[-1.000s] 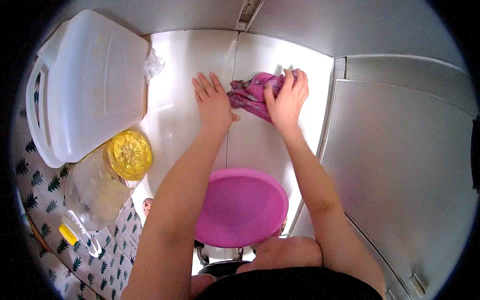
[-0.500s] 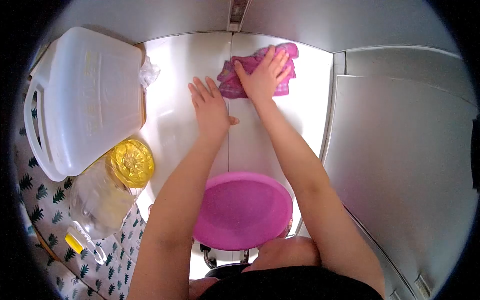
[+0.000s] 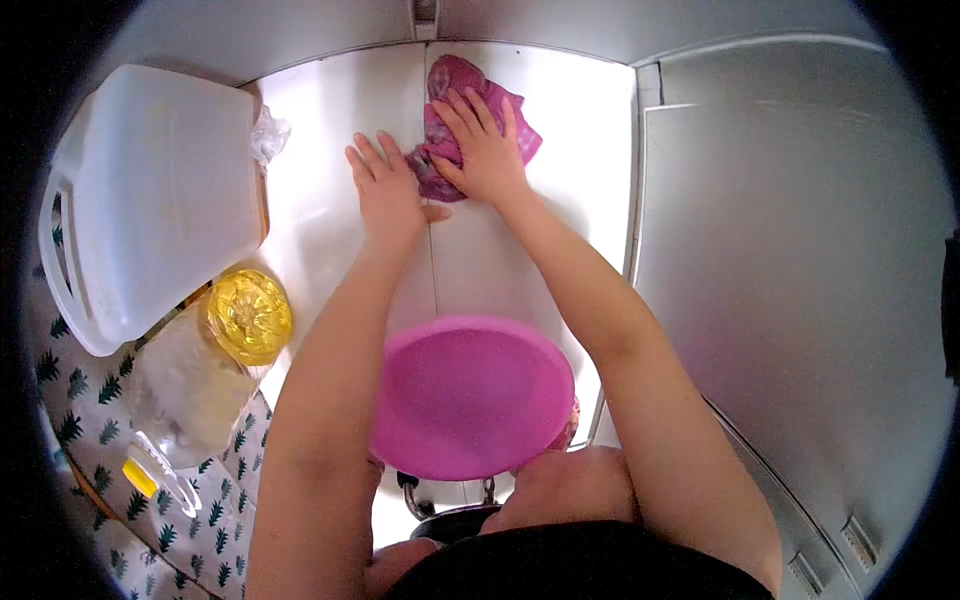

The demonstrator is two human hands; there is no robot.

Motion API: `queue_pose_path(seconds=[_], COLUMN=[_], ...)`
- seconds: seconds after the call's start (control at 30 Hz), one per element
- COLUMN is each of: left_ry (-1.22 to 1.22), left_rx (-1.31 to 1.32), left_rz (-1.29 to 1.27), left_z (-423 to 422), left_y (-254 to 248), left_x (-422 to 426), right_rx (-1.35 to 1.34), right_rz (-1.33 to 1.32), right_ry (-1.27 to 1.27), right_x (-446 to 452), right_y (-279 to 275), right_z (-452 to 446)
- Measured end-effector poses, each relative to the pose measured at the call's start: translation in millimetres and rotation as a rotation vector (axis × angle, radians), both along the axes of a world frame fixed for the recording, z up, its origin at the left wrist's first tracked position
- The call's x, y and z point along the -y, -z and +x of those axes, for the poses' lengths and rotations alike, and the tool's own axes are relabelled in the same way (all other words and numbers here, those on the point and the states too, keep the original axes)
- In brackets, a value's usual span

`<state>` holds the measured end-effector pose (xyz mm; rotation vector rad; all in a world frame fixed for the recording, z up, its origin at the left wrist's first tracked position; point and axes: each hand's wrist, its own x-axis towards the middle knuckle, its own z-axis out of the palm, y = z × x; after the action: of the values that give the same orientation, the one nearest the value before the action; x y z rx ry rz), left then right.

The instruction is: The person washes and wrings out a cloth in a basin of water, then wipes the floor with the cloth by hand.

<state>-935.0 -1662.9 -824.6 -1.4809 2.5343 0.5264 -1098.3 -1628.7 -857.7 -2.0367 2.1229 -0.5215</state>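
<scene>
Under my right hand (image 3: 487, 150) lies a crumpled pink cloth (image 3: 452, 88), pressed against the white tiled floor (image 3: 320, 120). The fingers of that hand are spread over it, and the cloth sticks out on both sides. My left hand (image 3: 392, 195) rests with fingers apart on the tiles, just left of the cloth, holding nothing. Between my forearms, close to my body, is a round pink basin (image 3: 475, 400); its inside looks plain pink, and I cannot tell whether it holds water.
To the left stand a large white plastic container (image 3: 170, 200) with a handle and a clear bottle (image 3: 190, 385) with yellow oil at its base (image 3: 250, 317). A clear plastic bag (image 3: 268, 135) pokes out beside the container. Grey panels (image 3: 790, 290) close off the right and far sides.
My right hand has moved the cloth leftward across the floor, and the cloth has turned and bunched differently. My left hand stays flat beside it. The whole view has shifted slightly.
</scene>
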Motion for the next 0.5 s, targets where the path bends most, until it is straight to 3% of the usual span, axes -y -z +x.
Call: queue_pose_path(seconds=[0.23, 0.33, 0.5], left_ry=[-0.014, -0.111, 0.024], left_rx=[0.118, -0.106, 0.066], left_rz=[0.085, 0.032, -0.05], left_z=[-7.8, 3.8, -7.0], left_y=[-23.9, -7.4, 0.4], left_x=[3.6, -1.8, -41.0], right_rx=[-0.099, -0.072, -0.066], right_rz=[0.102, 0.119, 0.148], right_ry=[0.308, 0.417, 0.544], right_x=[-94.8, -136.7, -199.7], right_y=[-10.7, -10.7, -8.2], right_z=[-24.4, -29.3, -18.3])
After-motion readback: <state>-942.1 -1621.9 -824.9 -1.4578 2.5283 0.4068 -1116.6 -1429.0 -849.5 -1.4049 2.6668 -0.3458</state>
